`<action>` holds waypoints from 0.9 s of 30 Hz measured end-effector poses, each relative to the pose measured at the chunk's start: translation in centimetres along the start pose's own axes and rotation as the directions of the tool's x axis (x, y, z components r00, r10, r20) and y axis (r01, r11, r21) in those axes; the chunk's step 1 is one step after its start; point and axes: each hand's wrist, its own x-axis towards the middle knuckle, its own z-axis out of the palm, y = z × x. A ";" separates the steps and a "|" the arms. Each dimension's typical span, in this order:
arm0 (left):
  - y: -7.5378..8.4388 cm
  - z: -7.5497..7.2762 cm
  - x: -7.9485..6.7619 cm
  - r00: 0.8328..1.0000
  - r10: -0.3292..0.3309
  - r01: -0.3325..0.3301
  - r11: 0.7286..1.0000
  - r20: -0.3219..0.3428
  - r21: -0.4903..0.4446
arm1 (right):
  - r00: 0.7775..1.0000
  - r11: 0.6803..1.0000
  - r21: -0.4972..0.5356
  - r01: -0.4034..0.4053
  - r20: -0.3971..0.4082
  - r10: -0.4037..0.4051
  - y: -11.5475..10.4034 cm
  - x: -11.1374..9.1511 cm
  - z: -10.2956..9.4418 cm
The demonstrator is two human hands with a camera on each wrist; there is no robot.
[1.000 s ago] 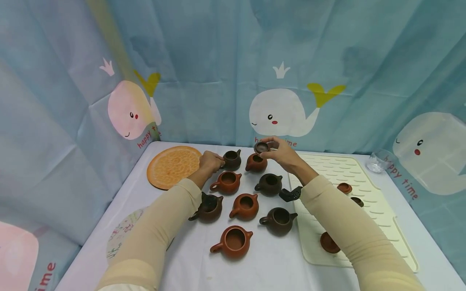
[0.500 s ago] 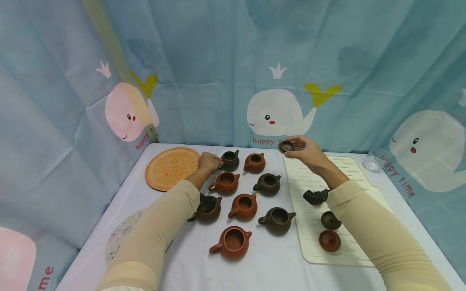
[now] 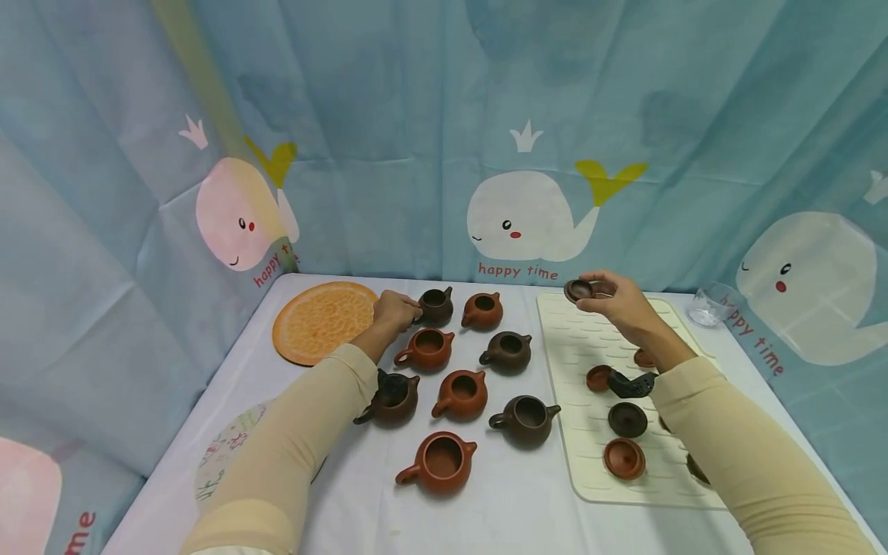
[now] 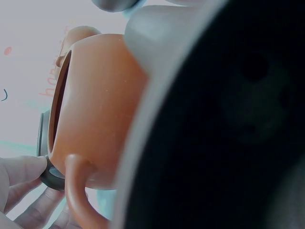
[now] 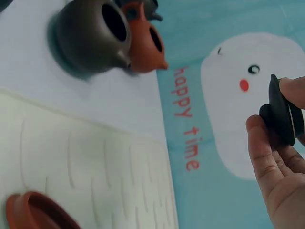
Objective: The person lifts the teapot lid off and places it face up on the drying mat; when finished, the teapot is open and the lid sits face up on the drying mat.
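Observation:
My left hand (image 3: 395, 311) pinches the handle of a small dark teapot (image 3: 436, 307) in the back row, which stands lidless on the table. In the left wrist view the fingers (image 4: 25, 171) meet that handle behind a nearer orange teapot (image 4: 102, 109). My right hand (image 3: 622, 308) holds a dark teapot lid (image 3: 578, 290) above the back of the cream ridged mat (image 3: 562, 385). The right wrist view has this lid (image 5: 284, 114) edge-on, gripped between thumb and fingers. Beside the dark teapot stands a reddish lidless teapot (image 3: 482, 311).
Several more lidless teapots, such as an orange one (image 3: 440, 462), fill the middle of the table. Lids, one reddish (image 3: 623, 459), lie on the mat. An orange round mat (image 3: 324, 322) is at the back left, a clear glass (image 3: 713, 305) at the back right.
My right hand has carried the dark lid rightward from above the reddish teapot to over the mat. My left hand has stayed at the dark teapot's handle.

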 end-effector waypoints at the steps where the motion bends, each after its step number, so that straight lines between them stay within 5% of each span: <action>1: 0.0 0.0 0.0 1.000 0.000 0.000 1.000 0.000 -0.001 | 1.000 1.000 -0.001 -0.002 0.002 0.002 0.3 0.0 -0.2; 12: 0.1 -0.3 -0.2 1.000 0.005 -0.005 1.000 0.013 -0.004 | 0.997 0.997 0.026 -0.072 0.001 0.072 2.9 0.0 -1.0; 27: 0.3 -0.2 -0.1 1.000 -0.019 0.019 1.000 0.021 0.013 | 0.974 0.972 -0.063 -0.224 0.010 0.225 6.7 0.2 -1.1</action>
